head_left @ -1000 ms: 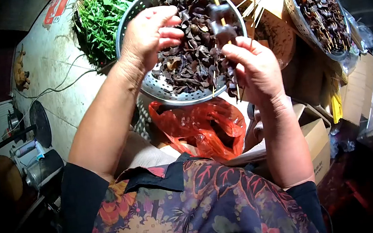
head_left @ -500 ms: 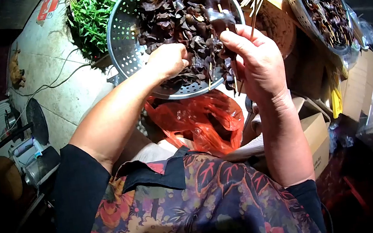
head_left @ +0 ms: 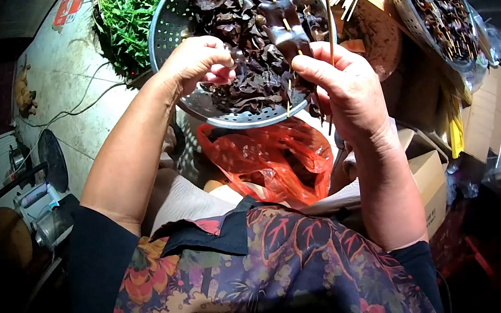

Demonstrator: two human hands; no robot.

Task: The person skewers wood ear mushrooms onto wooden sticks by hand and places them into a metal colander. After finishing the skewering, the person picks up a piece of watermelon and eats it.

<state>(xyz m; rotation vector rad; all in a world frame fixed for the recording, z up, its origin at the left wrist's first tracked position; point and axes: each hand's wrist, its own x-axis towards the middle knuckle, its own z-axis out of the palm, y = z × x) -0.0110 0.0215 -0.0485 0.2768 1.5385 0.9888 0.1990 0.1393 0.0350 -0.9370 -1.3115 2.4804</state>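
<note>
Colander (head_left: 172, 28) of perforated steel is the biggest thing here and serves as landmark: it holds a heap of dark fungus (head_left: 242, 88) banked toward its right and near side. Leafy greens (head_left: 127, 18) lie off its left rim, a red plastic bag (head_left: 270, 160) sags just under its near rim, and a second colander (head_left: 399, 0) full of loaded sticks stands well off to its right. Both hands work over the colander's near half. The right hand (head_left: 345, 85) is above the near right rim, fingers clenched round a skewer (head_left: 286, 27) and at least one bare stick (head_left: 327, 9) beside it. The skewer's long axis runs from that grip up and away across the colander toward its far rim, leaning a little left, with a few dark pieces threaded just above the fingertips and bare wood beyond them. The left hand (head_left: 195, 63) is over the near left wall, thumb and fingers pinched on a single fungus piece (head_left: 239, 54). That piece lies left of the skewer, near its loaded part and not touching it; the free tip is farther off, toward the far rim
</note>
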